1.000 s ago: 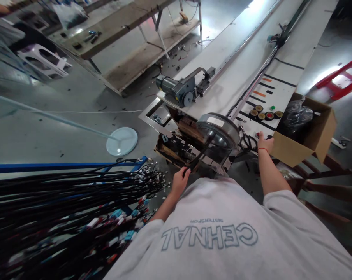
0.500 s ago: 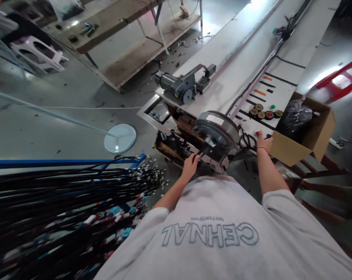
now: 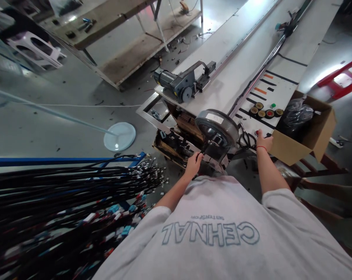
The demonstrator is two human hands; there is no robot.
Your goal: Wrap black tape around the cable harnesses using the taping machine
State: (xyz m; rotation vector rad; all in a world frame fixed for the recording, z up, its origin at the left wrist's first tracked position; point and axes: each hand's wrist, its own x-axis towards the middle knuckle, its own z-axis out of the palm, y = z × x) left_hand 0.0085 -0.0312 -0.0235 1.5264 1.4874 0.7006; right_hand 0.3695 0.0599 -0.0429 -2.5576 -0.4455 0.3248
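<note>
A thin black cable [image 3: 204, 147] runs from my left hand [image 3: 193, 165] toward the round taping machine head [image 3: 217, 125] at the bench end. The fingers of my left hand are closed around this cable. On the right, my right hand [image 3: 264, 141] rests at the bench edge beside a red button [image 3: 257, 133], its fingers partly hidden from above. Black-handled scissors [image 3: 246, 140] lie between the machine head and my right hand. Several tape rolls [image 3: 261, 113] stand on the white bench [image 3: 237, 74], near a green button [image 3: 273, 105].
An open cardboard box [image 3: 293, 149] with plastic-wrapped contents stands right of my right hand. A grey motor unit [image 3: 176, 83] sits on the bench's left side. Many black cables [image 3: 106, 179] hang at the left. Another person's legs [image 3: 324, 186] show at the right.
My left hand has moved slightly right and up, closer to the machine head. The machine's inner part looks turned. My right hand has stayed in place.
</note>
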